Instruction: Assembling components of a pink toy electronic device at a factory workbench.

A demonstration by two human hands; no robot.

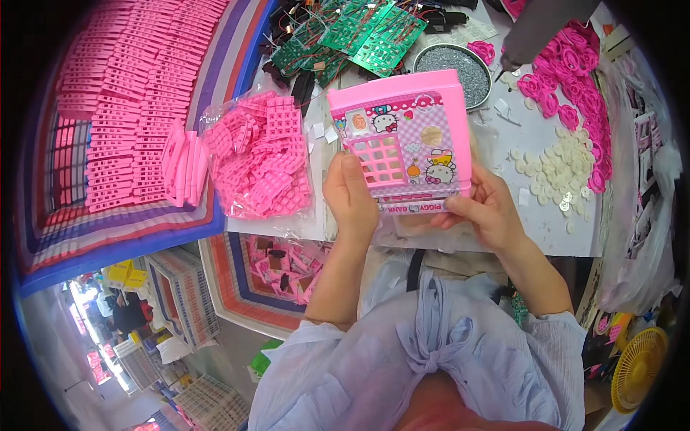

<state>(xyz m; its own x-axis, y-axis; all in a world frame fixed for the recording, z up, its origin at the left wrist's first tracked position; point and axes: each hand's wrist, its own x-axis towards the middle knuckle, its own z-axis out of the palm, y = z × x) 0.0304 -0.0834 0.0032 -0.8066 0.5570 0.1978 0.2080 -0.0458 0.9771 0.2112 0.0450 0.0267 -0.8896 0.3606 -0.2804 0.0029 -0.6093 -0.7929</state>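
Note:
Between my two hands is a pink toy piggy bank panel point(419, 147), held above the white table. Its face carries cartoon stickers and a grid of square holes at the left. My left hand point(350, 188) grips the panel's left edge, thumb on the front. At the lower right corner my right hand point(486, 212) pinches it, thumb in front and fingers partly behind. Left of the panel lies a clear plastic bag point(260, 154) full of pink keypad pieces. The panel's back is hidden.
Green circuit boards point(366, 36) with wires lie at the back, near a round tin point(463, 75) of grey granules. White discs point(560, 169) and dark pink parts point(568, 68) are heaped at right. A dark tool point(535, 36) hangs above. Pink pieces fill a striped crate point(215, 93) at left.

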